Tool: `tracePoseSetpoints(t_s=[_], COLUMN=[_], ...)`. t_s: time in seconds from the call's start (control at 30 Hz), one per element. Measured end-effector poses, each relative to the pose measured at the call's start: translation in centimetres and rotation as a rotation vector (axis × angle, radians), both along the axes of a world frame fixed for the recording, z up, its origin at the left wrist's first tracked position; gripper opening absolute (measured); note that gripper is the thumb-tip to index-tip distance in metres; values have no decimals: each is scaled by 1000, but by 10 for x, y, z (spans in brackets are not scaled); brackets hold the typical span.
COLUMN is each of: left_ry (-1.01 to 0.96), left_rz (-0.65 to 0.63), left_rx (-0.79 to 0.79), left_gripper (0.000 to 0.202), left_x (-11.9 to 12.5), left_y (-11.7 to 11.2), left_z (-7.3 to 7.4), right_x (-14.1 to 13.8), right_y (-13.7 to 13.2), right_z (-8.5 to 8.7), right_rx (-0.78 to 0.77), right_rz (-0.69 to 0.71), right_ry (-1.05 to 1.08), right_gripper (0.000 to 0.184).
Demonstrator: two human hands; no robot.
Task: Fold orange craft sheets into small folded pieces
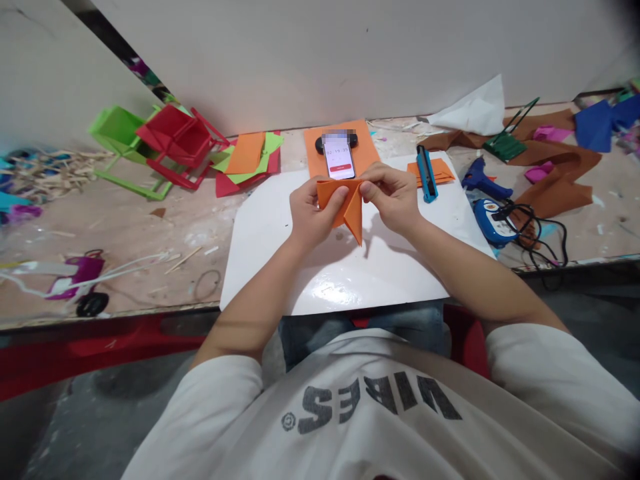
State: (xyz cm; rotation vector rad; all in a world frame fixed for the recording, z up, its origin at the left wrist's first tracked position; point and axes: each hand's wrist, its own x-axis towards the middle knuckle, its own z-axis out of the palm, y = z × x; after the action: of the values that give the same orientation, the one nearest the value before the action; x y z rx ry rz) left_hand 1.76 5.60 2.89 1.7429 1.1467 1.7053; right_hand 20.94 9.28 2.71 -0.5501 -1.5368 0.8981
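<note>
An orange folded paper is held up above the white board, with a pointed flap hanging down toward me. My left hand is closed on its left side, thumb across the front. At the upper right corner, my right hand pinches the paper's edge between thumb and fingers. Just beyond my hands a phone with a running timer on its screen leans on a dark stand, over an orange sheet. To the right of my right hand lies a blue utility knife, resting partly on orange paper pieces.
At the left stand a red miniature chair and a green miniature chair, beside stacked coloured papers. A blue glue gun and a blue corded device lie at right. Purple parts sit near the left front edge.
</note>
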Motion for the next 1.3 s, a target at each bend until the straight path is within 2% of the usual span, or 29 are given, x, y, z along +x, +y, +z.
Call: tracePoseSetpoints(t_s=[0.17, 0.53, 0.7, 0.93, 1.13, 1.3], left_ry=[-12, -67, -83, -115, -61, -16], left_rz=[35, -3, 37, 4, -42, -55], left_rx=[-1, 22, 111, 294, 333, 358], left_gripper=[72, 64, 61, 42, 28, 33], left_x=[5, 12, 15, 18, 17, 11], left_y=[-2, -8, -3, -1, -1, 3], left_z=[-2, -7, -14, -17, -21, -20], right_x=[-3, -4, -7, -12, -11, -8], right_y=[-3, -8, -11, -14, -14, -11], right_z=[0, 0, 0, -4, -7, -8], right_rx=[3, 13, -11, 43, 109, 156], right_rz=[6, -23, -1, -23, -58, -111], right_ry=[32, 59, 58, 83, 56, 18], right_gripper=[61, 63, 64, 58, 54, 54])
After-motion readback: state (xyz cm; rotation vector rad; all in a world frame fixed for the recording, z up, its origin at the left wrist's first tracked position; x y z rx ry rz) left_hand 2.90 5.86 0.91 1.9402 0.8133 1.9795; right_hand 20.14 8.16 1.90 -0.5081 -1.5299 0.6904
